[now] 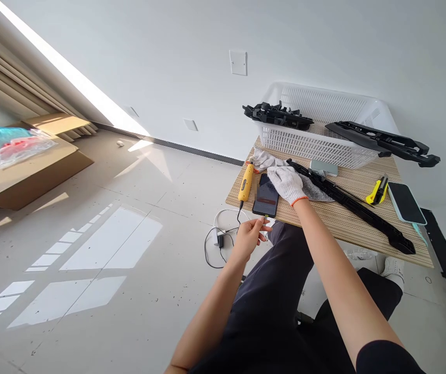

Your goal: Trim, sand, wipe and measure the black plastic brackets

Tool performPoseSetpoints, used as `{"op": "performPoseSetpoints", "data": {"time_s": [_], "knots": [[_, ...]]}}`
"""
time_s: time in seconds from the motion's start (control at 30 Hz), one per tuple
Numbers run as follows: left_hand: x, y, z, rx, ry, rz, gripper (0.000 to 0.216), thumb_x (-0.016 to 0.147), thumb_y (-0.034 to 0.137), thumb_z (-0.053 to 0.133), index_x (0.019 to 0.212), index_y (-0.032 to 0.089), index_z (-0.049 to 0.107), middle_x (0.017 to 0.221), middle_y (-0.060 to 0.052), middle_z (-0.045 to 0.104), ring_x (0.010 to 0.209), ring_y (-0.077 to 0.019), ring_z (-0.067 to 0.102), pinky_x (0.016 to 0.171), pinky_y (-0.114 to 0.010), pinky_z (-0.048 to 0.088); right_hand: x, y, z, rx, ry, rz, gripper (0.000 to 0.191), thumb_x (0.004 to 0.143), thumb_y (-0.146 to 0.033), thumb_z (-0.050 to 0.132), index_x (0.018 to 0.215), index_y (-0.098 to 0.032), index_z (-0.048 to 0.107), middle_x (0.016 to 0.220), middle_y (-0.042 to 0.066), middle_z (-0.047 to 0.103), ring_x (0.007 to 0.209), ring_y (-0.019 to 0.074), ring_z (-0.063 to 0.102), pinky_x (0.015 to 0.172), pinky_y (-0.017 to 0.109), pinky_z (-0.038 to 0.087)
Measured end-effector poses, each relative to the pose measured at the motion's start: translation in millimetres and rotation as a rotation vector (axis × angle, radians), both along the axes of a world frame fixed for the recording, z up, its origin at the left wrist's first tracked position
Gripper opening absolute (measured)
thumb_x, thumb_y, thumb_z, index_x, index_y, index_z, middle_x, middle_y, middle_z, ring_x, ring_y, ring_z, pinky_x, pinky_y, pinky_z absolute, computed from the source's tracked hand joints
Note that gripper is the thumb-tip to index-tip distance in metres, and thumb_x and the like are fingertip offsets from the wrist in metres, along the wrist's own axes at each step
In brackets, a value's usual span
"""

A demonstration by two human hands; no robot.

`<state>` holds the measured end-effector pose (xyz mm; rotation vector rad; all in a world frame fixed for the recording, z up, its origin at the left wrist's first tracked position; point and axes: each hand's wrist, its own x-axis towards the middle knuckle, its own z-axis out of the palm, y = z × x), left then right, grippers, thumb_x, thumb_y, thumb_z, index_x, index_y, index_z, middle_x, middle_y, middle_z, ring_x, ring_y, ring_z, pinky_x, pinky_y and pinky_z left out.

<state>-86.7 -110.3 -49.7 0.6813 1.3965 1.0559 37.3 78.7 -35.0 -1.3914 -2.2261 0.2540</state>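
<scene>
My right hand (287,183), in a white knit glove with an orange cuff, rests on the far end of a dark phone (265,198) lying on the wooden table (348,182); its fingers curl over the phone. My bare left hand (249,234) is just below the table's near edge, pinching a small cable plug close to the phone's near end. A white cable (223,221) runs down to a charger on the floor. A yellow electric screwdriver (245,183) lies left of the phone.
A white plastic basket (316,136) with black plastic parts stands at the table's back. A long black part (355,205), a grey cloth, a yellow cutter (377,191) and a second phone (405,202) lie to the right. Cardboard boxes (24,161) stand far left on the floor.
</scene>
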Motion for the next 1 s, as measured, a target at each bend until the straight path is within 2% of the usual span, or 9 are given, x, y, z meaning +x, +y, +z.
{"op": "performPoseSetpoints", "data": {"time_s": [0.2, 0.5, 0.83, 0.9, 1.0], "knots": [[5, -1, 0.0, 0.026, 0.013, 0.065, 0.046, 0.087, 0.056, 0.063, 0.095, 0.011, 0.072, 0.081, -0.010, 0.076, 0.048, -0.0069, 0.056, 0.044, -0.019, 0.037, 3, 0, 3.9, -0.006, 0.011, -0.005, 0.044, 0.101, -0.050, 0.043, 0.110, -0.025, 0.079, 0.110, 0.005, 0.078, 0.111, 0.0234, 0.063, 0.096, 0.030, 0.043], [5, -5, 4.7, 0.005, 0.042, 0.094, 0.045, 0.084, 0.055, 0.068, 0.092, 0.010, 0.074, 0.072, -0.008, 0.073, 0.055, -0.0101, 0.061, 0.046, -0.019, 0.040, 4, -9, 18.6, -0.120, -0.006, -0.047, 0.055, 0.098, -0.060, 0.041, 0.101, -0.024, 0.082, 0.098, 0.007, 0.080, 0.094, 0.0213, 0.070, 0.071, 0.027, 0.042], [10, -5, 1.1, 0.012, 0.013, 0.129, 0.046, 0.082, 0.055, 0.070, 0.092, 0.010, 0.075, 0.069, -0.006, 0.071, 0.055, -0.0101, 0.061, 0.048, -0.020, 0.042, 3, -11, 20.3, -0.156, -0.009, -0.092, 0.054, 0.096, -0.063, 0.043, 0.102, -0.025, 0.082, 0.095, 0.006, 0.080, 0.093, 0.0221, 0.070, 0.074, 0.028, 0.046], [10, -4, 0.3, 0.015, 0.008, 0.123, 0.046, 0.083, 0.055, 0.070, 0.094, 0.011, 0.074, 0.072, -0.006, 0.071, 0.056, -0.0098, 0.061, 0.048, -0.020, 0.043, 4, -9, 18.9, -0.172, 0.017, -0.078, 0.051, 0.096, -0.061, 0.046, 0.104, -0.026, 0.081, 0.100, 0.006, 0.079, 0.099, 0.0231, 0.070, 0.081, 0.029, 0.048], [9, -1, 0.4, 0.021, -0.004, 0.104, 0.045, 0.085, 0.054, 0.068, 0.097, 0.011, 0.073, 0.077, -0.006, 0.071, 0.057, -0.0092, 0.061, 0.050, -0.020, 0.046, 7, -6, 15.9, -0.211, 0.126, -0.008, 0.042, 0.095, -0.054, 0.051, 0.112, -0.026, 0.079, 0.117, 0.006, 0.076, 0.117, 0.0249, 0.065, 0.100, 0.033, 0.047]]}}
